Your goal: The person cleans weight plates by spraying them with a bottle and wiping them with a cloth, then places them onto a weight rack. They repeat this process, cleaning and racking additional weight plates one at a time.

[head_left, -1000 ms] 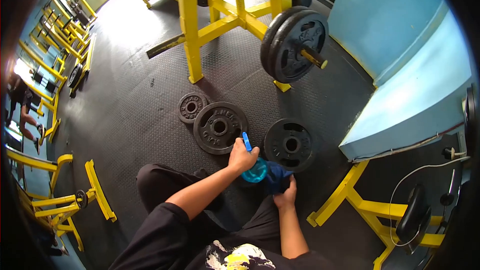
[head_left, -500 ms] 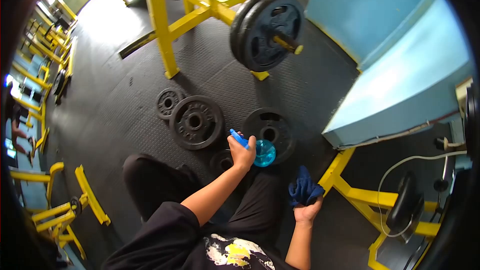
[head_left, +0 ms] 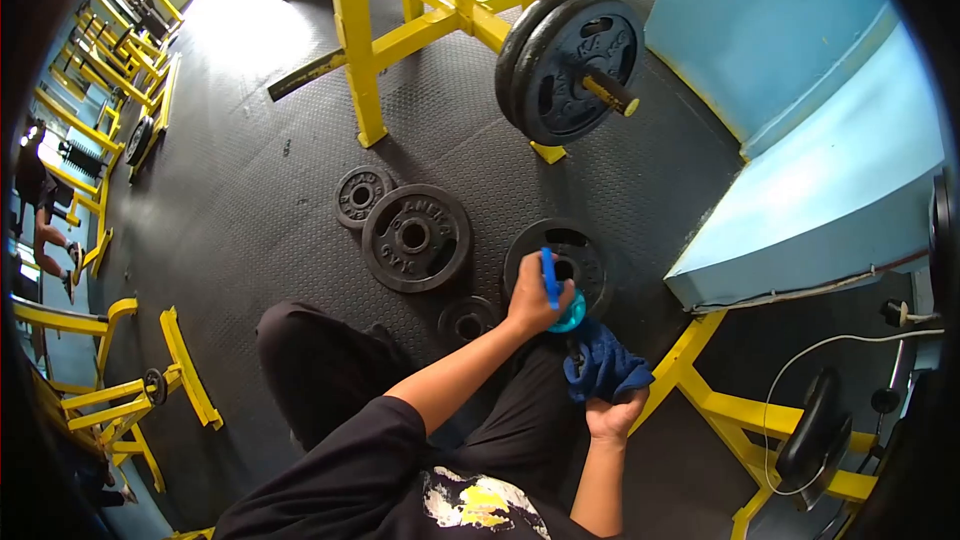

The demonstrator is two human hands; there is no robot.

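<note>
Just above the right thigh [head_left: 515, 405], the two hands have come close together: half a second ago the blue cloth [head_left: 612, 365] hung well to the right of the spray bottle [head_left: 571, 315], beside the yellow frame [head_left: 735, 405], and now the two are just beside each other, so both are within one small working area. The left hand [head_left: 535, 298] is wrapped around the bottle's neck, its blue trigger rising past the fingers and its turquoise body tipped toward the cloth. The right hand [head_left: 617, 417], palm turned up, grips the cloth from below; its fingertips are hidden, so how firmly it pinches cannot be told. Behind the bottle a weight plate [head_left: 588, 258] lies on the rubber floor [head_left: 260, 230], partly covered; contact between them cannot be made out. To its left, a small plate [head_left: 455, 318] near the legs shows more fully than before, while the large plate [head_left: 430, 260] and the medium plate [head_left: 350, 202] remain touching or overlapping, untouched by either hand.
</note>
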